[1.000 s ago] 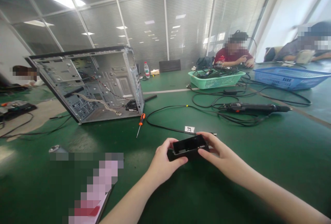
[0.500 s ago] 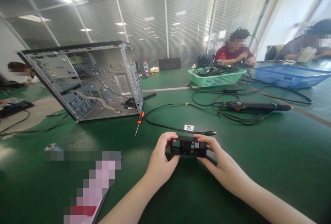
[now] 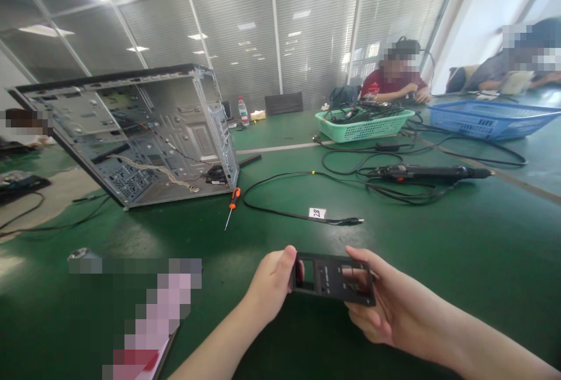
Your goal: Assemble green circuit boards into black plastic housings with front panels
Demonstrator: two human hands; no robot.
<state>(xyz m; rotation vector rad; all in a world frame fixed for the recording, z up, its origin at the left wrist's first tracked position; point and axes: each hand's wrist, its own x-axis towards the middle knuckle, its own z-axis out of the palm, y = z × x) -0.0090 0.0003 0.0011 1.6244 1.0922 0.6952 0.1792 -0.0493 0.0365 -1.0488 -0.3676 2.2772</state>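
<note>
A black plastic frame (image 3: pixel 332 277) with rectangular openings and small light markings is held up above the green table. My left hand (image 3: pixel 274 277) is closed on its left end, with the thumb along the edge. At the right end, my right hand (image 3: pixel 381 295) grips it, fingers partly visible through an opening. Beyond the hands lies a black cable with a plug (image 3: pixel 350 221), beside a white label marked 28 (image 3: pixel 317 213). An orange-handled screwdriver (image 3: pixel 232 201) rests near the corner of an open computer case (image 3: pixel 175 134).
A black electric screwdriver (image 3: pixel 433 173) lies at the right among looped cables. Behind it stand a green basket (image 3: pixel 363 128) full of cables and a blue basket (image 3: pixel 491 123). A water bottle (image 3: pixel 243 111) stands farther back. People sit at the far right and left.
Both hands have turned the black frame so that a flat, marked face now shows. It sits slightly lower and farther right, tilted down to the right. The view has shifted slightly.
</note>
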